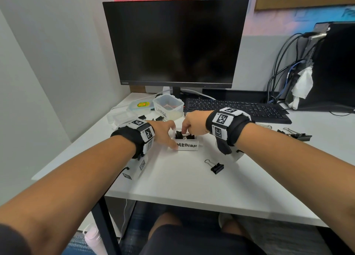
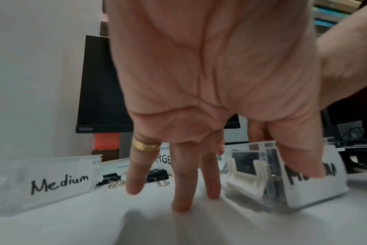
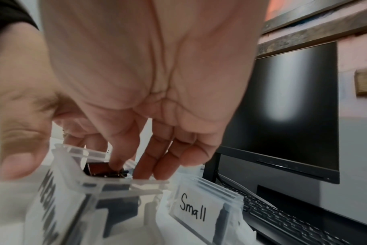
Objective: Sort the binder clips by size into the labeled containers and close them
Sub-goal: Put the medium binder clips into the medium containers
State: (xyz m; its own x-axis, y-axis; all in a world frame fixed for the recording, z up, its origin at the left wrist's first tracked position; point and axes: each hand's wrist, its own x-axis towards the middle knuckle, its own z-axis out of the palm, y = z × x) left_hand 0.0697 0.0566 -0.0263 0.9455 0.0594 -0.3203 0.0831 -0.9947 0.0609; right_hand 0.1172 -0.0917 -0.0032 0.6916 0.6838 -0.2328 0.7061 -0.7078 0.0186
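Note:
The clear container labeled MEDIUM [image 1: 187, 145] stands open at mid-table with several black binder clips [image 1: 179, 134] inside. My left hand [image 1: 169, 137] holds its left end: the thumb [image 2: 302, 165] lies on the labeled front and the index finger goes behind the wall, while the other fingers [image 2: 180, 199] reach straight down to the table. My right hand [image 1: 187, 128] hangs over the container, thumb outside at the front. One of its fingertips [image 3: 115, 161] presses a black clip [image 3: 98, 169] inside. A loose black clip [image 1: 217, 167] lies nearer me on the right.
A tub labeled LARGE [image 1: 169, 105] stands open behind, beside a lid [image 1: 141, 105]. A piece labeled Medium [image 2: 59, 182] lies left and one labeled Small [image 3: 193, 208] lies right of the container. More clips lie at the far left [image 1: 159, 118] and right [image 1: 295, 134]. Keyboard [image 1: 236, 108] and monitor [image 1: 175, 43] stand behind.

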